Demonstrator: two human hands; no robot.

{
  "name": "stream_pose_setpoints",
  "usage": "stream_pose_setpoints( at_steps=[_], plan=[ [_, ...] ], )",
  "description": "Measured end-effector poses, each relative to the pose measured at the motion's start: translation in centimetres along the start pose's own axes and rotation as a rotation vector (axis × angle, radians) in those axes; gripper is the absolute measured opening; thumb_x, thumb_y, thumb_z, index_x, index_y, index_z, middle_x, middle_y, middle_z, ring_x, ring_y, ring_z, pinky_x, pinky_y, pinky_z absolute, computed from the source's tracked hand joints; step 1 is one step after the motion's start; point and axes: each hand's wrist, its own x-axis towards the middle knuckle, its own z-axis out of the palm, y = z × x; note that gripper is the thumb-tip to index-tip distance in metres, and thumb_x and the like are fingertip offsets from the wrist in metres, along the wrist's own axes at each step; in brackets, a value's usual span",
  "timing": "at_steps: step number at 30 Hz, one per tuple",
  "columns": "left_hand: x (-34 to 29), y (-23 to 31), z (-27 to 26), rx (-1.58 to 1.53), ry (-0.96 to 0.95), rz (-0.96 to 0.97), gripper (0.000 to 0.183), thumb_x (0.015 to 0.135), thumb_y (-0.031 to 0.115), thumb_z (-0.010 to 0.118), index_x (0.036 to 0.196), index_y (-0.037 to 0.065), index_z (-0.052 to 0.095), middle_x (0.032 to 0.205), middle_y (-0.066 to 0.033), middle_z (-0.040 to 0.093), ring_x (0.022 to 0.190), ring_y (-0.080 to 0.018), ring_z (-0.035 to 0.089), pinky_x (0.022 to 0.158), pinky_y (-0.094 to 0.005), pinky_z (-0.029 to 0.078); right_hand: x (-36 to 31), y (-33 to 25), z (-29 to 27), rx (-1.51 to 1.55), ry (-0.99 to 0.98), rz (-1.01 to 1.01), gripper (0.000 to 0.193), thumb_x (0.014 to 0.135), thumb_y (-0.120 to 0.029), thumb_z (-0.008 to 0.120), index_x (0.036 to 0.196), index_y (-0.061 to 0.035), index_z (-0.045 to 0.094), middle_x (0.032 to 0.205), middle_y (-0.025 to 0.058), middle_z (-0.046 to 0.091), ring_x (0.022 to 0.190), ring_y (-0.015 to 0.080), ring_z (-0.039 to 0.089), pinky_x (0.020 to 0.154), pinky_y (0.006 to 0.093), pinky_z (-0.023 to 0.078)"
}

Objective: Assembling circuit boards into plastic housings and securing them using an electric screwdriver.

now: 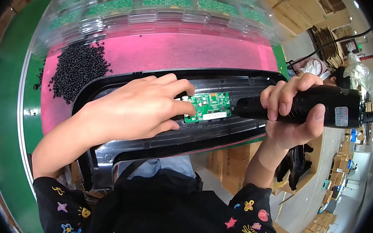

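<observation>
A black electric screwdriver [303, 104] lies level in my right hand [292, 109], which is wrapped round its body; its nose points left at the right end of a green circuit board [209, 106]. The board sits inside a long black plastic housing [144, 146]. My left hand [145, 106] reaches over the housing, its bent fingers holding the board's left end. A white label strip runs along the board's near edge. The screwdriver's tip and any screw under it are too small to make out.
A heap of small black screws or similar parts [76, 70] lies left on the pink mat [165, 49]. Clear plastic trays of green boards [167, 2] are stacked at the back. A cable [372, 116] leaves the screwdriver. A carton [309, 165] with black parts stands at the right.
</observation>
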Motion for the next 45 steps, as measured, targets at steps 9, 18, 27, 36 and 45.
stream_pose_setpoints(
  at_steps=[9, 18, 27, 36, 45],
  plan=[
    [0.3, 0.1, 0.0, -0.009, -0.006, -0.017, 0.029, 0.078, 0.013, 0.072, 0.105, 0.01, 0.062, 0.12, -0.007, 0.051, 0.106, -0.0261, 0.054, 0.089, -0.0392, 0.048, 0.2, 0.5, 0.1, -0.01, -0.102, 0.006, 0.047, 0.084, -0.049, 0.061, 0.099, -0.0062, 0.047, 0.059, -0.0006, 0.045, 0.041, 0.0102, 0.039, 0.045, 0.0273, 0.036],
    [0.1, -0.2, 0.0, 0.007, 0.024, 0.013, 0.028, 0.079, 0.013, 0.07, 0.106, 0.009, 0.062, 0.119, -0.0069, 0.052, 0.106, -0.0265, 0.054, 0.087, -0.0398, 0.049, 0.6, 1.0, -0.1, 0.001, -0.076, -0.002, 0.048, 0.088, -0.049, 0.058, 0.103, -0.0049, 0.049, 0.06, -0.0009, 0.045, 0.043, 0.0103, 0.039, 0.051, 0.0283, 0.038],
    [0.7, 1.6, -2.1, 0.095, 0.405, -0.036, 0.035, 0.076, 0.004, 0.069, 0.11, 0.004, 0.057, 0.108, -0.0121, 0.057, 0.1, -0.0322, 0.058, 0.083, -0.0395, 0.049, 4.4, 0.4, -4.2, 0.519, 0.568, 0.438, 0.037, 0.086, -0.013, 0.066, 0.11, 0.0031, 0.042, 0.107, 0.0173, 0.051, 0.103, 0.0298, 0.053, 0.095, 0.0567, 0.046],
    [-2.9, -0.9, -5.3, 0.404, -0.078, -0.365, 0.024, 0.071, 0.008, 0.071, 0.088, -0.003, 0.057, 0.085, -0.0199, 0.061, 0.091, -0.0409, 0.056, 0.078, -0.047, 0.045, -6.3, -3.9, -10.5, -0.358, 0.789, -0.247, 0.034, 0.085, 0.001, 0.059, 0.118, -0.0009, 0.052, 0.108, 0.0039, 0.053, 0.091, 0.0091, 0.047, 0.078, 0.0229, 0.039],
    [-10.5, 5.5, -5.9, 0.31, 0.541, -0.268, 0.019, 0.08, -0.013, 0.052, 0.097, -0.005, 0.053, 0.114, -0.0202, 0.057, 0.094, -0.0304, 0.059, 0.079, -0.0282, 0.045, -20.7, -7.1, -34.7, -1.551, 1.107, -0.122, 0.04, 0.071, 0.006, 0.052, 0.11, 0.0, 0.051, 0.099, 0.0139, 0.054, 0.088, 0.0273, 0.051, 0.083, 0.0363, 0.042]
  ],
)
